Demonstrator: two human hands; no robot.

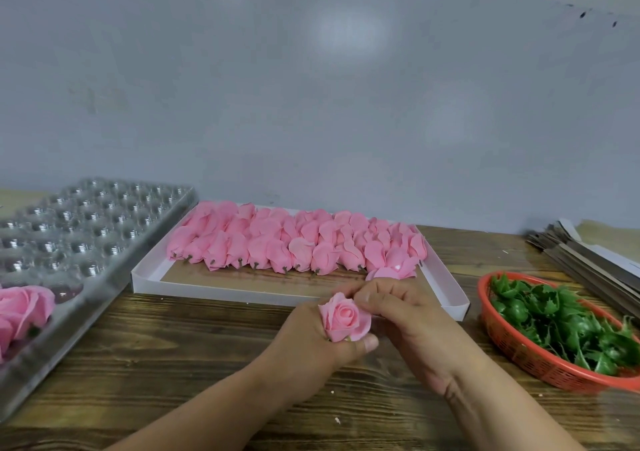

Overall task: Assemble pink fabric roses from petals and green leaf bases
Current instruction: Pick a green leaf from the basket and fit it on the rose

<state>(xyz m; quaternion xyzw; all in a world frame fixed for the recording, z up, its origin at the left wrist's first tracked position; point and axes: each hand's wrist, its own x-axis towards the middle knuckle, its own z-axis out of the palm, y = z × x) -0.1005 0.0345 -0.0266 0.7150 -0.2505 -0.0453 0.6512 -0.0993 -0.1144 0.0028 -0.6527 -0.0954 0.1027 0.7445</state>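
Left of the white tray (145, 279) sits a clear blister tray (86, 236) holding finished roses (20, 308); in front of the white tray the left hand (311, 340) grips the rose (343, 317) from below while the right hand (401, 315) pinches its outer petals; it looks light, soft, crushable, so best held at the base; right of the white tray, a red basket (519, 350) of leaf bases (561, 319); wooden table (173, 364), grey wall (311, 87).

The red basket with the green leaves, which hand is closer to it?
Right. The right hand is beside the red basket, with bare table between them. The left hand is farther away, on the other side of the pink rose both hands hold.
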